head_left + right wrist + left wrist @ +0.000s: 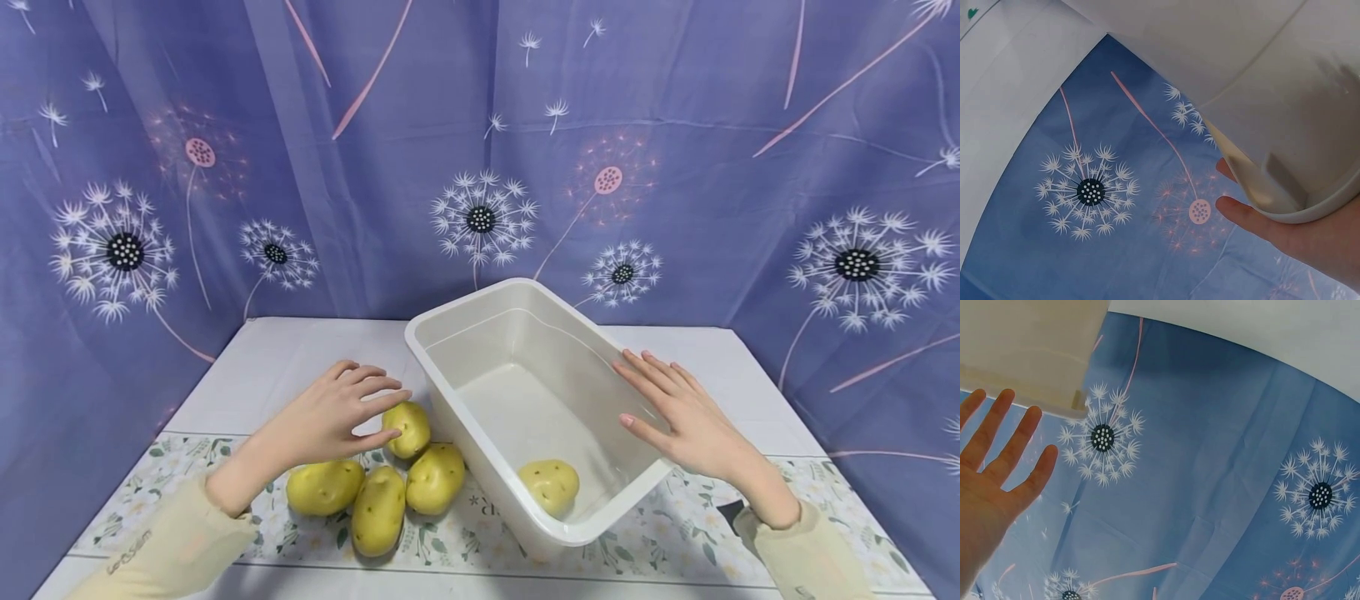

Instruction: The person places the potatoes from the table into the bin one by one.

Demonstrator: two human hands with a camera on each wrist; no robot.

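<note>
A pale, deep plastic bin (517,408) stands diagonally on the table with one yellow potato (551,485) inside its near end. Left of it lie several more potatoes: one at the back (407,433), one beside the bin (436,477), one in front (378,512) and one at the left (324,487). My left hand (341,412) hovers with spread fingers over these; its thumb overlaps the back potato in the head view. Its fingers (1016,450) appear below the bin in the left wrist view. My right hand (686,417) is at the bin's right rim, fingers extended and thumb apart.
The white table (322,350) carries a flowered runner (195,454) across its near part. Purple curtains (375,192) with dandelion prints rise behind and along both sides. A small dark piece (729,512) shows beside the right cuff.
</note>
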